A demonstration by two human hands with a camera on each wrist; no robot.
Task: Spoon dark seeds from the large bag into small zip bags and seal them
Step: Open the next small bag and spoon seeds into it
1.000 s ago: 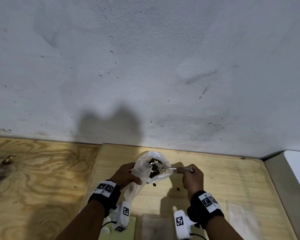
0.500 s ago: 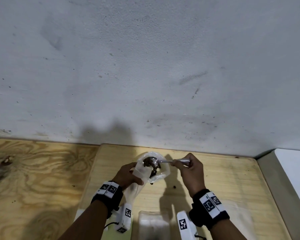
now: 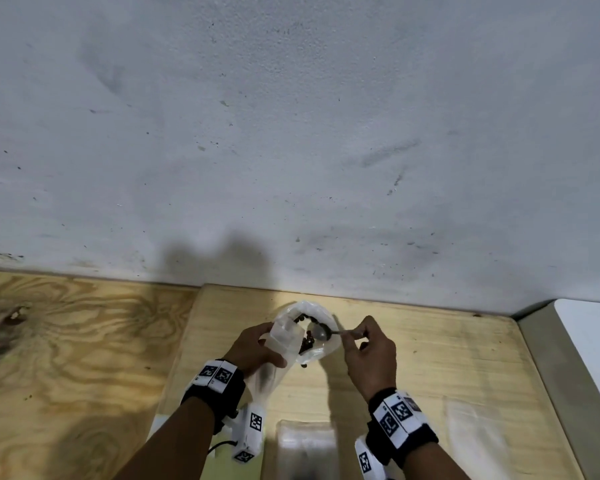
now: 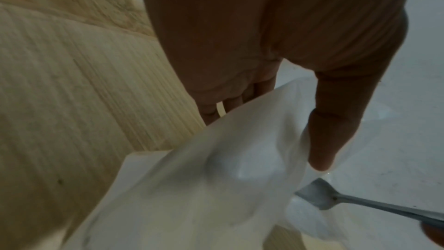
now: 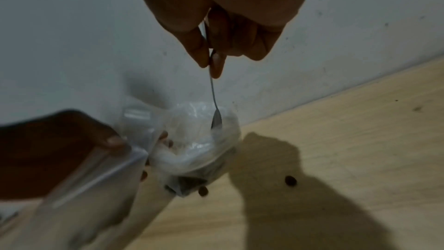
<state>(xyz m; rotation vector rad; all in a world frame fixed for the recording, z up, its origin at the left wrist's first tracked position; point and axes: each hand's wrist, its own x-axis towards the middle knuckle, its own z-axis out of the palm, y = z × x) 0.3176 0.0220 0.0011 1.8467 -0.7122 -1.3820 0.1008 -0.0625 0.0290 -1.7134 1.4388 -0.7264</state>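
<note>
My left hand (image 3: 253, 348) grips a small clear zip bag (image 3: 284, 336) by its upper edge, thumb (image 4: 331, 121) pressed on the plastic (image 4: 216, 178). Right beside it the large clear bag (image 3: 321, 315) stands open on the light wooden board, with dark seeds (image 3: 305, 342) inside. My right hand (image 3: 368, 348) pinches the handle of a metal spoon (image 3: 321, 332) between thumb and fingers (image 5: 211, 60). The spoon's bowl (image 5: 216, 121) hangs in the large bag's mouth (image 5: 199, 140) and looks bare. The small bag's zip strip (image 5: 96, 174) runs below my left hand (image 5: 60, 149).
Loose seeds (image 5: 290, 180) lie on the board (image 3: 430, 358) near the large bag. A clear plastic piece (image 3: 305, 441) sits at the near edge, more clear bags (image 3: 475, 438) lie to the right. The grey wall (image 3: 291, 133) stands close behind; a white surface (image 3: 596, 341) borders the right.
The spoon rose out of the large bag with seeds toward the small bag's mouth, then drew back right and lower. Its bowl now shows no seeds. My left hand kept its hold.
</note>
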